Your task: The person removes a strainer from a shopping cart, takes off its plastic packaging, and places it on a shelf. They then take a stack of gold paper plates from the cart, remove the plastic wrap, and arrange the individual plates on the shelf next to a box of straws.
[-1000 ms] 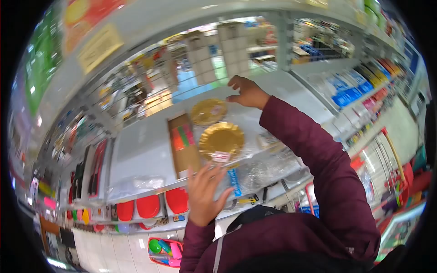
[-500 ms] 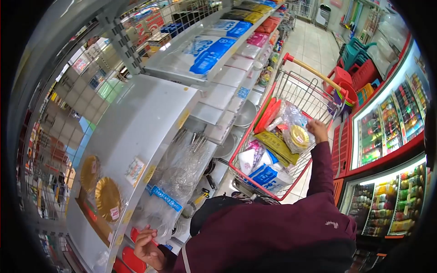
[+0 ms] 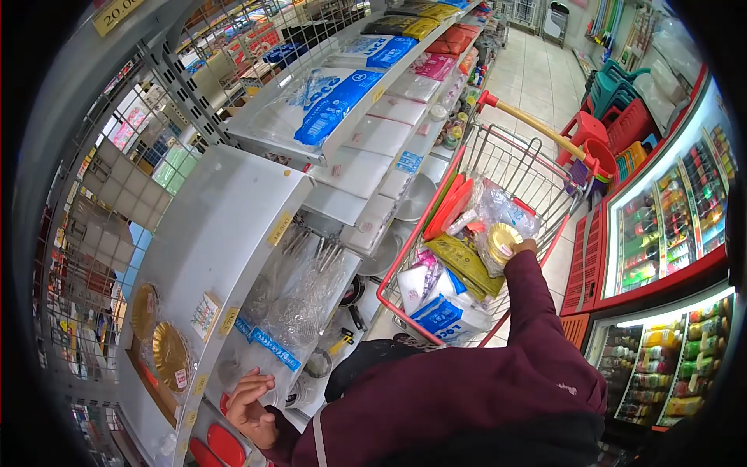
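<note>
At the cart's right side, my right hand (image 3: 526, 247) touches the edge of a plastic-wrapped gold plate pack (image 3: 502, 240); my sleeve hides most of its fingers. My left hand (image 3: 252, 403) hangs empty with fingers apart, in front of the lower shelves. The shopping cart (image 3: 399, 265) holds yellow-green packets (image 3: 467, 263), red items (image 3: 450, 204), clear plastic packaging and a blue-and-white pack (image 3: 442, 314). Two wrapped gold plates (image 3: 170, 356) lie on the grey shelf (image 3: 204, 226) to the left.
Blue-and-white packs (image 3: 337, 105) lie on the upper shelf. Metal pans (image 3: 416, 196) and wrapped utensils (image 3: 299, 300) fill lower shelves. Drink fridges (image 3: 673, 206) line the right side. Red stools (image 3: 583, 131) and green chairs (image 3: 611, 87) stand behind the cart. Tiled floor (image 3: 533, 74) extends beyond it.
My right hand has moved down and left onto the gold plate pack's edge. My left hand has risen slightly. The camera view has shifted.
</note>
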Tool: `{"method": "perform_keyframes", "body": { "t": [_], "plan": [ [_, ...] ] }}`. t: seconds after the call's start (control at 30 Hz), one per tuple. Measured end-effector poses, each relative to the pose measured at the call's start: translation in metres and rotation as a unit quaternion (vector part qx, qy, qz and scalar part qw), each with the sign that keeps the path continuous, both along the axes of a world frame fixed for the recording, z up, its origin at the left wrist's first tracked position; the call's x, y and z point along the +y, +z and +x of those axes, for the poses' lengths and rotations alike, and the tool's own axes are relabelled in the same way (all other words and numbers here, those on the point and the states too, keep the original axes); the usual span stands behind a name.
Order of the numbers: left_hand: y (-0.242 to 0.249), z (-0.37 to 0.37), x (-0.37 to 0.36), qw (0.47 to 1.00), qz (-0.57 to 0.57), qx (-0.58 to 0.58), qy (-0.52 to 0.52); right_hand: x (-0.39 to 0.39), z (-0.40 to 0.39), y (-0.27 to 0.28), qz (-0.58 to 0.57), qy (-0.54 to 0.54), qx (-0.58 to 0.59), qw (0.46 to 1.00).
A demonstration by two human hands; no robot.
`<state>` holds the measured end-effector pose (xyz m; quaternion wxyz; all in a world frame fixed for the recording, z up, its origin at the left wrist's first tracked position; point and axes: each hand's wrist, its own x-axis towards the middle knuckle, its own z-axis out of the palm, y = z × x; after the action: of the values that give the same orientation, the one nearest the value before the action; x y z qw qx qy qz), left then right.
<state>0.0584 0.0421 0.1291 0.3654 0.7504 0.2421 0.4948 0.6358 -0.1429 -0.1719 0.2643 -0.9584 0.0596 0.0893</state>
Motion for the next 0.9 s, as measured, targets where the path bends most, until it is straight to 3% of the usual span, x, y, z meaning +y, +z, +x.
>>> {"method": "perform_keyframes", "body": {
  "t": [0.1, 0.17, 0.23, 0.3, 0.43, 0.47, 0.5, 0.57, 0.73, 0.9],
  "plan": [
    [0.000, -0.001, -0.003, 1.000, -0.008, -0.009, 0.010, -0.003, 0.001, 0.027, -0.069, 0.037, -0.016, 0.997],
    [0.000, -0.003, -0.004, 1.000, -0.006, -0.009, 0.020, -0.007, 0.011, 0.014, -0.102, 0.030, -0.027, 0.994],
    [0.000, -0.006, -0.006, 1.000, -0.004, 0.001, 0.015, -0.008, 0.008, 0.021, -0.004, -0.010, -0.103, 0.995],
    [-0.002, -0.010, -0.008, 1.000, -0.001, 0.010, 0.010, -0.003, 0.007, 0.037, -0.001, -0.026, -0.138, 0.990],
    [-0.005, -0.017, -0.009, 1.000, -0.019, -0.004, 0.002, 0.012, -0.016, 0.088, 0.067, 0.051, -0.236, 0.968],
    [-0.007, -0.018, -0.009, 1.000, -0.026, -0.012, -0.007, 0.019, -0.023, 0.100, 0.237, 0.087, -0.161, 0.954],
    [-0.006, -0.016, -0.009, 1.000, -0.023, -0.015, -0.001, 0.028, -0.035, 0.116, 0.399, 0.122, -0.077, 0.906],
    [-0.001, -0.004, -0.011, 0.994, -0.097, -0.033, 0.040, 0.059, -0.095, 0.195, 0.491, 0.192, 0.044, 0.849],
    [0.018, 0.026, 0.008, 0.955, -0.262, -0.025, -0.137, 0.129, -0.192, 0.274, 0.548, 0.416, 0.106, 0.718],
    [0.009, 0.039, 0.027, 0.949, -0.286, 0.007, -0.136, 0.175, -0.287, 0.301, 0.567, 0.527, 0.188, 0.605]
  ]
}}
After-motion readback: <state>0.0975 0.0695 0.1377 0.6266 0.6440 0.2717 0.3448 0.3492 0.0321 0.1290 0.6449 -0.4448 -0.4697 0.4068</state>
